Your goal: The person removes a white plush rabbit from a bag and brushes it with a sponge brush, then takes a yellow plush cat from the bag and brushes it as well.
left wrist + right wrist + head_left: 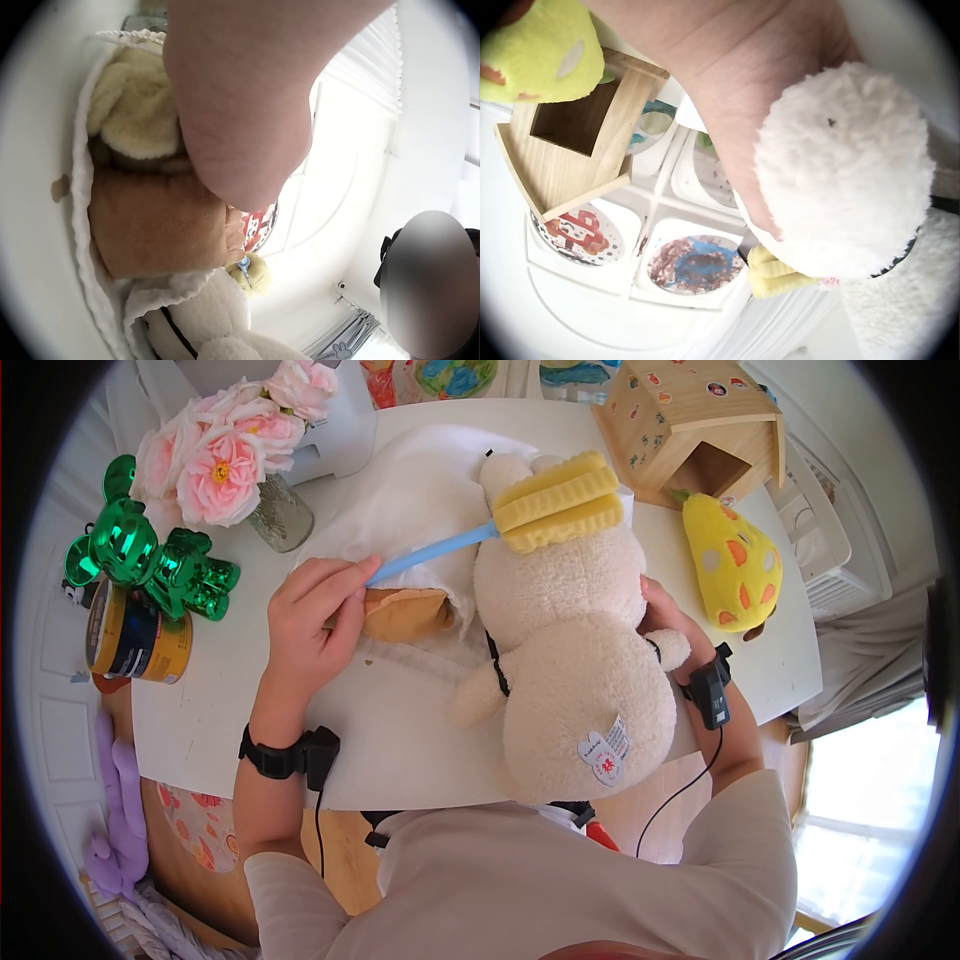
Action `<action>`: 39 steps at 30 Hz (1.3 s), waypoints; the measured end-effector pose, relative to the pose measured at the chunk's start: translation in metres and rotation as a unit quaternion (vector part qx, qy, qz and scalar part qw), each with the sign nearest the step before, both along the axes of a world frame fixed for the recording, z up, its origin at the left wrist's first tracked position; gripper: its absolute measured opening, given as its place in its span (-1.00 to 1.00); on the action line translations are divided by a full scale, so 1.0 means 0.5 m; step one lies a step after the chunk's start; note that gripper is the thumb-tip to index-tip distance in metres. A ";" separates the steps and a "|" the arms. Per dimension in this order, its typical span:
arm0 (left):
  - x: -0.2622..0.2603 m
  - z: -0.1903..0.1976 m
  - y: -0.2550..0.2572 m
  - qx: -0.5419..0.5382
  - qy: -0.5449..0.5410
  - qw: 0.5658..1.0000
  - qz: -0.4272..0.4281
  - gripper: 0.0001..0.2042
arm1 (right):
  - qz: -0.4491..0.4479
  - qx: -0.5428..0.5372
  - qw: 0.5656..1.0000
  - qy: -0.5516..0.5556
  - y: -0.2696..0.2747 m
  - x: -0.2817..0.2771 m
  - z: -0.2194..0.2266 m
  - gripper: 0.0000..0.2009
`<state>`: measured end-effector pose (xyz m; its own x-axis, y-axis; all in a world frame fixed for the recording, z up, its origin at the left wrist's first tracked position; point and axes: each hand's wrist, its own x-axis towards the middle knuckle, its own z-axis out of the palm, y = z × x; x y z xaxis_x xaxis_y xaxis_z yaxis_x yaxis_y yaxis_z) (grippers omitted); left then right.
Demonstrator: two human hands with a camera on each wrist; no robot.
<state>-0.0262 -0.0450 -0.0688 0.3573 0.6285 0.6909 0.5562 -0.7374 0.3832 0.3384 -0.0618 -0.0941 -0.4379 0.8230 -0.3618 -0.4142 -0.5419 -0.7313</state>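
Head view: the left hand (318,622) grasps the blue-handled yellow brush (557,505), its head at the 12 o'clock end of the white plush toy (590,690). At 3 o'clock, the right hand (672,622) touches the plush; whether its partly hidden fingers clench cannot be told.

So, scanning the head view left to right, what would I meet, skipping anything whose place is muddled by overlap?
Shiny green figure, left hand, cream plush toy, yellow spotted plush, grey curtain.
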 end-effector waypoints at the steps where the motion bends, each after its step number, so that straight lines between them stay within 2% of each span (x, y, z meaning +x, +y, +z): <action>1: 0.000 0.001 0.000 0.002 -0.001 1.000 0.001 -0.69 | 0.002 -0.005 1.000 -0.005 0.001 0.002 0.001 -0.26; 6: -0.001 0.001 0.000 0.015 -0.010 1.000 0.012 -0.71 | 0.000 -0.017 1.000 0.007 0.009 0.040 -0.044 -0.29; 9: 0.000 0.005 -0.004 0.015 0.000 0.999 0.034 -0.74 | -0.013 -0.014 1.000 0.008 0.003 0.037 -0.036 -0.28; 15: 0.000 0.003 -0.006 0.028 -0.036 0.990 0.137 -0.78 | -0.006 -0.010 1.000 0.012 0.004 0.041 -0.043 -0.27; 18: 0.001 0.005 -0.009 0.032 -0.040 0.991 0.127 -0.78 | 0.003 -0.010 1.000 0.021 0.005 0.041 -0.041 -0.28; 24: -0.006 0.009 -0.009 0.103 0.013 0.995 -0.013 -0.74 | 0.006 0.018 0.999 0.035 0.010 0.045 -0.054 -0.27; 27: -0.008 0.009 -0.010 0.085 0.006 0.996 0.005 -0.73 | 0.023 0.001 0.999 0.037 0.000 0.047 -0.035 -0.27; 30: -0.007 0.011 -0.007 0.102 0.036 0.991 0.078 -0.73 | 0.051 -0.022 0.997 0.055 0.003 0.062 -0.041 -0.31; 33: -0.007 0.006 -0.003 0.100 -0.013 0.988 0.118 -0.74 | 0.066 -0.030 0.995 0.066 0.001 0.071 -0.056 -0.35; 36: -0.007 0.011 -0.009 0.060 -0.054 0.988 0.131 -0.75 | 0.075 -0.036 0.994 0.074 0.006 0.081 -0.074 -0.39; 39: -0.011 0.014 -0.011 0.079 -0.011 0.995 0.060 -0.77 | 0.079 -0.037 0.993 0.074 0.010 0.086 -0.087 -0.43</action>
